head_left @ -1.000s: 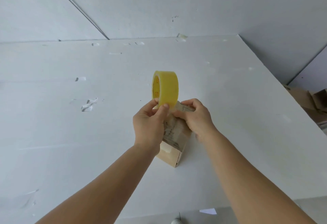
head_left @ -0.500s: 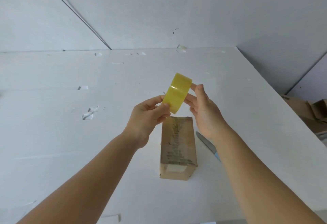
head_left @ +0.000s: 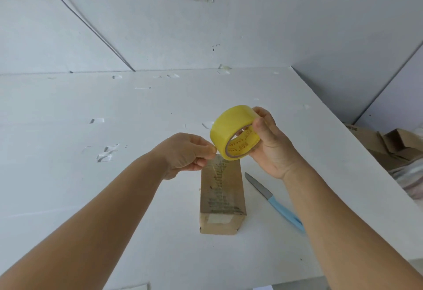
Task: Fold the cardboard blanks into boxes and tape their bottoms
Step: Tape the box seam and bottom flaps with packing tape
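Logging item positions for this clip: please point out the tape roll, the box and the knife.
tape roll (head_left: 225, 128), head view, on its yellow outer band.
box (head_left: 220, 189), head view, on its taped top face.
knife (head_left: 282, 209), head view, on its blue handle.

The roll of packing tape (head_left: 231, 132) is bright translucent yellow, and its inner core (head_left: 243, 143) is a deeper yellow printed with small red lettering too fine to read. The cardboard box (head_left: 221, 194) is plain brown, with a glossy clear strip along its top through which rows of dark smudged print show, and a pale whitish patch on its near end. The knife (head_left: 272, 200) has a grey blade and a light blue handle, lying on a white table (head_left: 142, 232) flecked with clear tape scraps; brown cardboard blanks (head_left: 389, 147) lie at the right edge.
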### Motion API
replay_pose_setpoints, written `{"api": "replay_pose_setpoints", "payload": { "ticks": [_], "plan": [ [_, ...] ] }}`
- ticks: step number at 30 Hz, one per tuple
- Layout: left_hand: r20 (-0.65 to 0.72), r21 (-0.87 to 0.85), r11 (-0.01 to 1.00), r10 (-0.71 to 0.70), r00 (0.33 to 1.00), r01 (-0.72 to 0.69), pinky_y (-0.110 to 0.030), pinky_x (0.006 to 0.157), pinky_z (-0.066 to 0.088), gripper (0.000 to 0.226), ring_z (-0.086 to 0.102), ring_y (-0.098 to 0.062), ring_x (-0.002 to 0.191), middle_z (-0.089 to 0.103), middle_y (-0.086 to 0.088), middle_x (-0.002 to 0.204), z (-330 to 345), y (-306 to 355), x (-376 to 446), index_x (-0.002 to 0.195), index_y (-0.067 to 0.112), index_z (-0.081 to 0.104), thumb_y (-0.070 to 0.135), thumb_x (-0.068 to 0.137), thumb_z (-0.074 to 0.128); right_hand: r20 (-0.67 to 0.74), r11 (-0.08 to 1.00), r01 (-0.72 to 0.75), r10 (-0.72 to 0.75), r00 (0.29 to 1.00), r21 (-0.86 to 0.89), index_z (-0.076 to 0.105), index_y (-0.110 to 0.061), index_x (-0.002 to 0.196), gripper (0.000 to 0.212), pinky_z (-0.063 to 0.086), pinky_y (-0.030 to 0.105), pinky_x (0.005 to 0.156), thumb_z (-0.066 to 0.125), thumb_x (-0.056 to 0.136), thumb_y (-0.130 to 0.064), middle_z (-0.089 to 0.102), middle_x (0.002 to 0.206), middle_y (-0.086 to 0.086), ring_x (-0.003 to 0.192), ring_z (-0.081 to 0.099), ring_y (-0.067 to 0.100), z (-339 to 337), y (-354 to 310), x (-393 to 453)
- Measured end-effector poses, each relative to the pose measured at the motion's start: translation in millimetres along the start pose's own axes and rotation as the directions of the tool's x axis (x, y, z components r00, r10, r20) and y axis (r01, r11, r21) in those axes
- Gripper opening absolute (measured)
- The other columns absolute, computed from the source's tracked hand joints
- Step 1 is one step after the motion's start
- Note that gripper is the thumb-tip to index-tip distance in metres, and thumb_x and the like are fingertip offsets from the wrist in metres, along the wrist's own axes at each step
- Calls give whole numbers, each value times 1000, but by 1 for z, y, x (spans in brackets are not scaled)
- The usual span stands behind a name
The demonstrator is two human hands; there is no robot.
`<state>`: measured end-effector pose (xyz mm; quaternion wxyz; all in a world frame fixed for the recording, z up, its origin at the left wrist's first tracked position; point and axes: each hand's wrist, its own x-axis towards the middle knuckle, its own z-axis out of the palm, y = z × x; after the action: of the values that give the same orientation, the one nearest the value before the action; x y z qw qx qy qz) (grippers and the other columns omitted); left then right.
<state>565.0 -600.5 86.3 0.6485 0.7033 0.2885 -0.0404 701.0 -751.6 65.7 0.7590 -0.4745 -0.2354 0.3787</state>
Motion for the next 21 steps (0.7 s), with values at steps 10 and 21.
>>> {"api": "replay_pose_setpoints", "payload": {
  "ticks": [10, 21],
  "plan": [
    [-10, -177, 984, 6, 1000, -8, -22, 61, 56, 3, 65, -13, 63, 67, -9, 74, 10, 8, -2, 85, 5, 67, 7, 86, 67, -52, 997, 81, -80, 995, 5, 56, -34, 95, 77, 46, 35, 81, 83, 33, -70, 49, 78, -5, 76, 53, 13, -1, -10, -6],
    [-138, 116, 993, 45, 989, -29, -18, 60, 53, 9, 59, -10, 59, 62, -7, 68, -9, 6, 2, 78, 0, 69, 5, 84, 66, -222, 906, 100, -206, 953, -412, 66, -36, 81, 25, 44, 31, 74, 64, 63, -54, 52, 79, -8, 71, 48, 10, -3, -26, -17]
  ]
}}
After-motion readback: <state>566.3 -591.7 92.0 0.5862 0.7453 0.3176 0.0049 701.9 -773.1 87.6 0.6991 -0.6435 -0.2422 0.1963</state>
